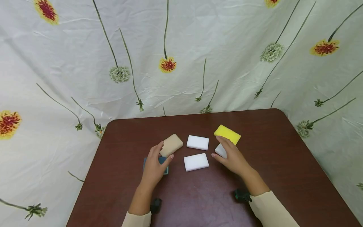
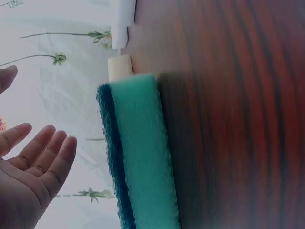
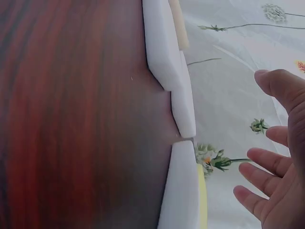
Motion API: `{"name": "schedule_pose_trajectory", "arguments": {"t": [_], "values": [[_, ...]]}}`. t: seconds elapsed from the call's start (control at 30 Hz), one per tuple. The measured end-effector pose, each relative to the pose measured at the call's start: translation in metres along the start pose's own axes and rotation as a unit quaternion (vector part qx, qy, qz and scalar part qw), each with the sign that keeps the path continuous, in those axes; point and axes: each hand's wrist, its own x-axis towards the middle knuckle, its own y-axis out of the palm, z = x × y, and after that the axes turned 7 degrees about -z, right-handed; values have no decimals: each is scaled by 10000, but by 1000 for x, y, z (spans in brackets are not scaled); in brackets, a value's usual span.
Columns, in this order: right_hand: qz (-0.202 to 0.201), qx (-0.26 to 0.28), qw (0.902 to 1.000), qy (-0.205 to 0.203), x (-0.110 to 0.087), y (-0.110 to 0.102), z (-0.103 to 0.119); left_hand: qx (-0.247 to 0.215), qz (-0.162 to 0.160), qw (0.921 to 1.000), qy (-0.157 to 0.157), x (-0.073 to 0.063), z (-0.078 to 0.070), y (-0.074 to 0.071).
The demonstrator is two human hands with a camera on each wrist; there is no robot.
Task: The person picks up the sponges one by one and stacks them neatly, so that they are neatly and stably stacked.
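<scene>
My left hand (image 1: 153,165) hovers over a teal sponge with a dark blue scouring side (image 2: 143,157), fingers loosely spread and holding nothing. Just beyond its fingertips lies a beige sponge (image 1: 172,145). My right hand (image 1: 231,156), likewise relaxed and without anything in it, is above a white sponge (image 1: 220,151) that it partly covers. Behind that one, a yellow sponge (image 1: 228,134) lies at an angle near the right fingertips. Between the hands, two white sponges (image 1: 197,142) lie one behind the other, the nearer white sponge (image 1: 196,162) slightly turned.
All the sponges lie on a dark reddish-brown wooden table (image 1: 195,198) with rounded far corners. A white cloth (image 1: 181,88) printed with flowers hangs behind and beside it. Dark wrist devices (image 1: 242,195) sit under both forearms near the beige sleeves.
</scene>
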Motion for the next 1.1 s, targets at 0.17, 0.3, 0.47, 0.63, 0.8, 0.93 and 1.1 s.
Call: {"name": "schedule_pose_trajectory", "arguments": {"t": [0.17,0.3,0.47,0.63,0.8,0.93,1.1], "values": [[85,212,9997,15,-4,5,3,-149,-7,9999,1,-3,-3,7],[172,297,9994,68,-7,12,5,-343,38,9993,-114,-6,-5,14],[244,177,9995,-99,-10,22,6,-594,145,9973,-416,-11,-6,21],[331,351,9988,10,-15,27,8,-797,284,9944,-632,-15,-8,28],[518,576,9968,222,-18,32,10,-999,487,9902,-849,-20,-10,36],[589,595,9961,294,-19,36,10,-816,679,9890,-1026,-22,-11,39],[617,737,9949,301,-20,38,12,-595,978,9886,-973,-22,-10,42]]}}
